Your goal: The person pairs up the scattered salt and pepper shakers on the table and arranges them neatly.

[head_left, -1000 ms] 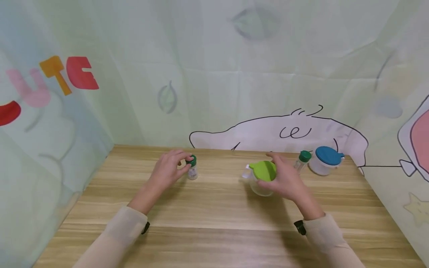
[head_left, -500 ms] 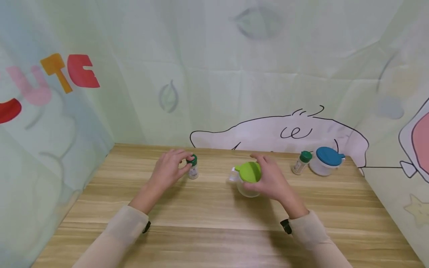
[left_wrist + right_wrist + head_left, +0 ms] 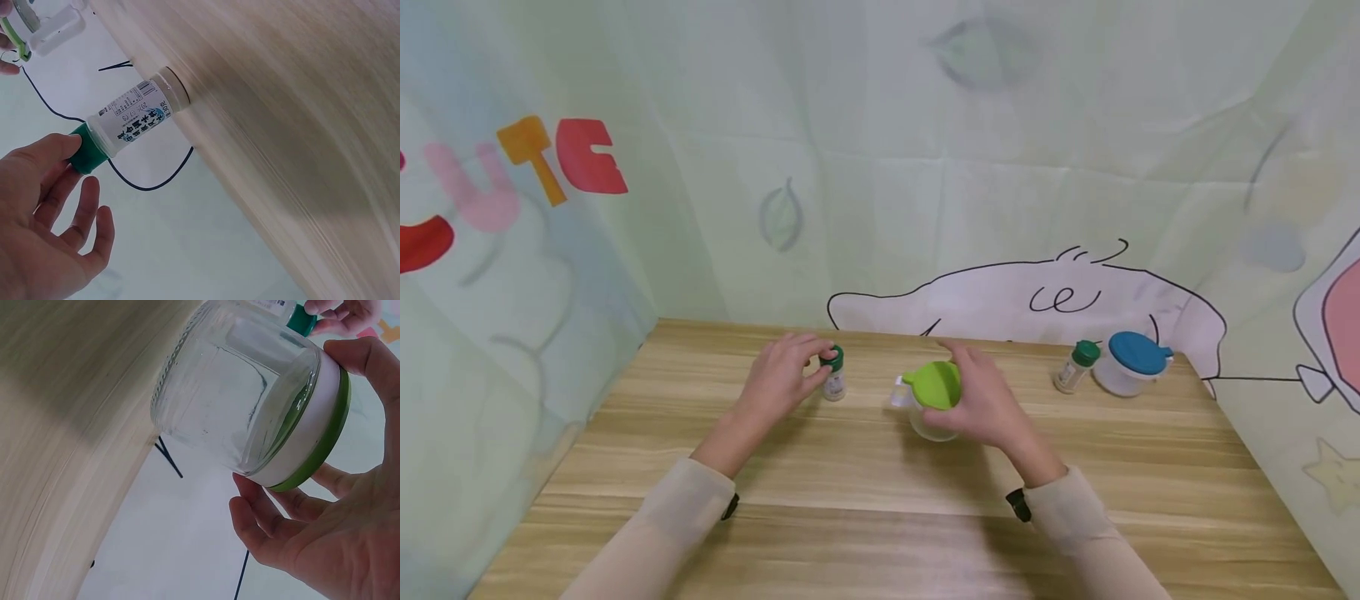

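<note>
My left hand [image 3: 778, 377] pinches the green cap [image 3: 89, 150] of a small shaker bottle [image 3: 834, 385] between thumb and forefinger. In the left wrist view the bottle has a printed white label [image 3: 134, 112], and its base meets the tabletop. Around the lid end of a clear glass jar [image 3: 212, 387], my right hand [image 3: 988, 400] spreads its thumb and fingers and grips it. The jar's lid [image 3: 934, 384] is lime green over a white collar [image 3: 306, 434], with a clear handle [image 3: 899, 392] pointing left. Its base sits right at the wood, to the right of the bottle.
A second green-capped shaker bottle [image 3: 1076, 367] stands at the back right. Beside it is a jar with a blue lid [image 3: 1138, 353]. The wooden table [image 3: 850, 533] ends at a printed curtain [image 3: 880, 208] behind and along both sides.
My right hand has moved the green-lidded jar leftward, closer to the held bottle, uncovering the second bottle at the back right. My left hand has stayed on its bottle.
</note>
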A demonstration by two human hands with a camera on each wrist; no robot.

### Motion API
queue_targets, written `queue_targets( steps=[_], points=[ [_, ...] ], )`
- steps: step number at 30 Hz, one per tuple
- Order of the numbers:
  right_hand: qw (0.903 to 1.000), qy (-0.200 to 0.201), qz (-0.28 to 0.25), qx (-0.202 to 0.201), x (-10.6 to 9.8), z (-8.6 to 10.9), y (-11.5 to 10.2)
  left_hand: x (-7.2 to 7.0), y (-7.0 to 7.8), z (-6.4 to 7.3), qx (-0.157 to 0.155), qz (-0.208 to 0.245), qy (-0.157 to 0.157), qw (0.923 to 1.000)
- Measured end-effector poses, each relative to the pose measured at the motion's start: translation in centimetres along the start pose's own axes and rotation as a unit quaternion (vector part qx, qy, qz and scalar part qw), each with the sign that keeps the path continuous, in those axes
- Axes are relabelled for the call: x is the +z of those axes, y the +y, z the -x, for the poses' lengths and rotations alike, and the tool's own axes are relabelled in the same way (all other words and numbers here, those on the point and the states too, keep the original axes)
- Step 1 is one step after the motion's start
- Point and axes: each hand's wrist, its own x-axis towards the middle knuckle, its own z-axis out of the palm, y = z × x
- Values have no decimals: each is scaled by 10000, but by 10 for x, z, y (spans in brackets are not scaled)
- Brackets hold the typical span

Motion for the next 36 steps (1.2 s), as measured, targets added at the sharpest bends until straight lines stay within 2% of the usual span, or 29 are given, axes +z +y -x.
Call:
queue_targets(
  steps=[6, 13, 26, 36],
  points=[
    [9999, -50, 59, -143, 6, -4, -5, -1, 1, -1, 13, 20, -15, 10000],
    [9996, -205, 75, -173, 11, -7, -10, -2, 0, -1, -157, 184, -115, 9996],
    [9988, -217, 141, -410, 23, -14, -18, -3, -1, -4, -196, 256, -177, 9993],
    [9983, -395, 261, -342, 31, -20, -23, -4, 1, -1, -311, 288, -251, 9988]
  ],
)
